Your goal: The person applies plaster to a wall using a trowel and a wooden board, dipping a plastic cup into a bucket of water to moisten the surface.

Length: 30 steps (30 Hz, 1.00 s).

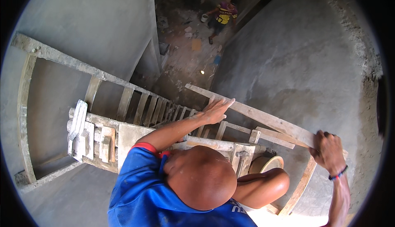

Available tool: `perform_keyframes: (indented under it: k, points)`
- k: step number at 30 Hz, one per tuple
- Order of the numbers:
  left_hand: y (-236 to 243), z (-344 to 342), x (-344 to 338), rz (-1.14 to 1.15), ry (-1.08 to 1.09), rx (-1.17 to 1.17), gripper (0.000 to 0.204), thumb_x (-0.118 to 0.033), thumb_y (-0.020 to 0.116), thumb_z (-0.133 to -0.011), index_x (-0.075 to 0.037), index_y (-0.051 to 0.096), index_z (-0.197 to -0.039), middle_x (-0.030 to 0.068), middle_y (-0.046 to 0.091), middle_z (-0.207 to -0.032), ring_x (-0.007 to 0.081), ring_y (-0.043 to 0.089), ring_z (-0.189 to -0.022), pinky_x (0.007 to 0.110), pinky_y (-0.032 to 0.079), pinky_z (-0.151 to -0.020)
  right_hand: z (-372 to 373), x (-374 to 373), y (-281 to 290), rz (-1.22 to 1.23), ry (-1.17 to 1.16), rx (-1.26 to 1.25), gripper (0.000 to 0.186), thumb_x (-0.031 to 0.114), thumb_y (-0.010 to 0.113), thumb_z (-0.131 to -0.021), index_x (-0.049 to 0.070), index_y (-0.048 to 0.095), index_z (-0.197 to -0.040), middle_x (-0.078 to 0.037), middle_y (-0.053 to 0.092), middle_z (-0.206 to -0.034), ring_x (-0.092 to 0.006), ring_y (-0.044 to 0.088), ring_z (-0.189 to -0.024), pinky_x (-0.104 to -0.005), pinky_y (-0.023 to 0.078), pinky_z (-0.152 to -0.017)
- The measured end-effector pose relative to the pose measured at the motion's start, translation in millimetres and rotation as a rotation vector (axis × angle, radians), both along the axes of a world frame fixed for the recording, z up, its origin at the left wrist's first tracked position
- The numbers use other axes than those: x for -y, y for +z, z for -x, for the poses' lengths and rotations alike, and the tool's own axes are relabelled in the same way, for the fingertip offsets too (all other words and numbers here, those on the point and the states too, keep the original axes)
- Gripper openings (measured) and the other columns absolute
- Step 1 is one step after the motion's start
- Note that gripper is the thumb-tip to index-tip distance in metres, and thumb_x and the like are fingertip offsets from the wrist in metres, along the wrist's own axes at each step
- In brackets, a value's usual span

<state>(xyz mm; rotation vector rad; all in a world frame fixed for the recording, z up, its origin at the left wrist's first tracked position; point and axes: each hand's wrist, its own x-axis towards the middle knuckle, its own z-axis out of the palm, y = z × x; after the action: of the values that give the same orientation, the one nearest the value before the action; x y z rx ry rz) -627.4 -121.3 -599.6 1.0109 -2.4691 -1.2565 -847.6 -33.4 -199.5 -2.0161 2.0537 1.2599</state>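
A long, plaster-smeared wooden board [267, 118] slants across the front of the grey wall on the right, its far end narrowing to the left. My right hand [329, 151] has its fingers wrapped round the board's near right end, and a dark beaded bracelet circles that wrist. Farther along, my left hand [216, 110] lies against the board near its far left end, fingers stretched out straight. Beside my bent bare leg [263, 188] stands a round bucket [276, 163], partly hidden by the knee. Whether the board touches the wall I cannot tell.
I am high on a plank platform [129, 142]. Pale, plaster-coated pieces [81, 130] lie at its left end. A wooden ladder-like frame [72, 60] runs along the left wall. Far below, a person in a yellow and purple top [224, 15] holds a pail on the littered floor [185, 58].
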Motion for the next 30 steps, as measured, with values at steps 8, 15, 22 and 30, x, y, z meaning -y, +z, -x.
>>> perform_keyframes:
  k: [8,15,22,30]
  points:
    - [22,-120,-40,-0.043,0.411,-0.097,0.055,-0.017,0.06,-0.087,-0.006,0.042,-0.138,0.0196,0.055,-0.126,0.0334,0.05,-0.121,0.052,0.026,-0.108,51,66,-128,-0.046,0.191,0.135,0.04,0.017,0.069,-0.066,0.002,0.06,-0.102,-0.018,0.065,-0.081,-0.0366,0.063,-0.083,-0.0435,0.05,-0.075]
    - [27,-179,-98,-0.011,0.716,-0.154,0.038,-0.014,0.059,-0.087,-0.003,0.054,-0.123,0.0168,0.063,-0.113,0.0346,0.057,-0.108,0.045,0.036,-0.102,106,90,-189,-0.003,0.143,-0.01,0.044,0.031,0.074,-0.067,0.01,0.059,-0.103,-0.018,0.063,-0.092,-0.0359,0.063,-0.089,-0.0442,0.052,-0.077]
    - [28,-213,-125,0.12,0.841,-0.148,0.025,-0.012,0.056,-0.088,-0.003,0.062,-0.111,0.0164,0.066,-0.101,0.0334,0.061,-0.097,0.045,0.04,-0.098,110,105,-203,-0.104,0.105,0.001,0.04,0.03,0.07,-0.071,0.008,0.06,-0.103,-0.018,0.064,-0.097,-0.0354,0.063,-0.091,-0.0432,0.052,-0.08]
    - [43,-250,-121,0.22,1.001,-0.004,0.022,-0.007,0.057,-0.089,0.0,0.063,-0.108,0.0179,0.066,-0.095,0.0313,0.064,-0.088,0.039,0.049,-0.082,96,111,-225,-0.042,0.201,0.033,0.041,0.032,0.063,-0.079,0.008,0.059,-0.112,-0.016,0.064,-0.098,-0.0321,0.063,-0.096,-0.0429,0.05,-0.083]
